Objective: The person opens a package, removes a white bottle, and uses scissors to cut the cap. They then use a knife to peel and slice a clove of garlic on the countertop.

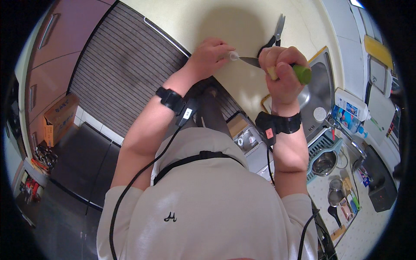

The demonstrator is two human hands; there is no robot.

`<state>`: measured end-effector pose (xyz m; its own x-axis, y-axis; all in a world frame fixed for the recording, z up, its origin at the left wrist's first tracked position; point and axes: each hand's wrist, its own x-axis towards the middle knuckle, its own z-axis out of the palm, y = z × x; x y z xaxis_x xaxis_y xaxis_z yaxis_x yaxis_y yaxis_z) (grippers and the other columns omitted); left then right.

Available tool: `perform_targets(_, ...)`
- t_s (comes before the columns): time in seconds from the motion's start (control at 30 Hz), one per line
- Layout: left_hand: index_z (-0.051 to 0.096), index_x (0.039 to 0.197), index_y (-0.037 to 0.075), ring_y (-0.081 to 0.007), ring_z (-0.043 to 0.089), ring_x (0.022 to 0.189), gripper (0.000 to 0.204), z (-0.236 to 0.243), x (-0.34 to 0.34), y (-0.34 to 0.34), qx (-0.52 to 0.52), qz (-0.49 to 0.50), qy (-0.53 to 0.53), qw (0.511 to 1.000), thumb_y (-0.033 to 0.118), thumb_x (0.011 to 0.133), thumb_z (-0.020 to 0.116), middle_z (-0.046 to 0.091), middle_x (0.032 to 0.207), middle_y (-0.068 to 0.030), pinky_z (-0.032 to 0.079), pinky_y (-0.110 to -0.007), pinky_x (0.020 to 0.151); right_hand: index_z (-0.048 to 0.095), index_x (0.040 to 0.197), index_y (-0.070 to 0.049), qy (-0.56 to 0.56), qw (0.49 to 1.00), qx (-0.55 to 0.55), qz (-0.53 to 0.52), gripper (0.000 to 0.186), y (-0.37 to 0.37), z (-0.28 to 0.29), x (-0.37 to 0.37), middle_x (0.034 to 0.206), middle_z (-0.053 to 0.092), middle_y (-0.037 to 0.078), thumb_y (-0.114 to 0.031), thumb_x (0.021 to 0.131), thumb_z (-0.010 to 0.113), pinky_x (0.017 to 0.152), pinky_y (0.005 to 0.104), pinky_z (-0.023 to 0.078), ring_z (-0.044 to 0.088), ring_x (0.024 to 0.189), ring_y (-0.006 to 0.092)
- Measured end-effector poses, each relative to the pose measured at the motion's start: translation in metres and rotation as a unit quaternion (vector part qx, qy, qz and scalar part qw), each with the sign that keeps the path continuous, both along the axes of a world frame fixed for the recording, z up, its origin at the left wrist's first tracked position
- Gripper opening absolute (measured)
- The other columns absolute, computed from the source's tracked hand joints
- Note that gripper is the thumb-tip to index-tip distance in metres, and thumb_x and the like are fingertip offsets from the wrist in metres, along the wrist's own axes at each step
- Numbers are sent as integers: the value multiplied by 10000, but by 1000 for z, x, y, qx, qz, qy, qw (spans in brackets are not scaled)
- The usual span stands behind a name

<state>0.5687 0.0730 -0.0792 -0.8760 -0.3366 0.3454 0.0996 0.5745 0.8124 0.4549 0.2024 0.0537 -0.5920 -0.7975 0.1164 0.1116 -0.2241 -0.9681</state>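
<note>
Green-handled knife (pixel 250 62): gripped in right hand (pixel 282 71), blade pointing left toward small whitish piece (pixel 234 55), pinched by left hand (pixel 211 58). Black-handled scissors (pixel 279 30): lie on pale countertop (pixel 305 21), just beyond right hand.

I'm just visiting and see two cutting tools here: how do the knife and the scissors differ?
The knife is gripped in the right hand, while the scissors lie on the counter. The knife's blade points toward the left hand; the scissors' blades point away from the person. The knife's handle has a green end, whereas the scissors' handles are black. Both have grey blades.
</note>
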Motion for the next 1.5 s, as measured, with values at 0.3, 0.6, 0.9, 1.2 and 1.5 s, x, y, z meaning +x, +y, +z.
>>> perform_targets(0.3,680,826,162,-204,583,838,134,-17,-15,10,-66,-22,25,997,145,704,733,614,839,6,490,-340,745,641,909,-60,448,820,354,20,220,5,75,-5,792,587,106,-106,725,752,600,295,465,587,660,236)
perform_targets(0.6,659,892,128,-227,596,871,156,-10,-9,2,-56,-38,13,998,142,746,711,623,885,-19,486,-359,797,610,893,-32,460,732,489,114,215,13,118,-12,749,640,118,-125,758,749,600,326,496,624,639,292)
perform_targets(0.9,628,783,126,-230,590,834,117,-7,-7,-11,-139,-87,37,986,161,715,718,580,815,-27,489,-357,759,605,1018,-76,684,526,469,190,304,56,76,-5,730,552,72,-82,714,615,547,341,494,614,620,225)
perform_targets(1.2,654,810,120,-212,591,855,115,-26,-2,1,-64,-73,34,995,209,770,715,608,826,-19,490,-342,803,616,1129,-63,726,504,423,200,387,78,44,-11,691,523,35,-110,745,594,504,299,458,572,557,158)
perform_targets(1.5,693,882,96,-211,599,846,131,-12,-3,7,-46,-58,82,994,175,782,726,641,857,-31,477,-327,756,623,1160,-120,685,547,451,167,369,91,56,-9,710,514,54,-180,800,673,523,337,459,541,562,213)
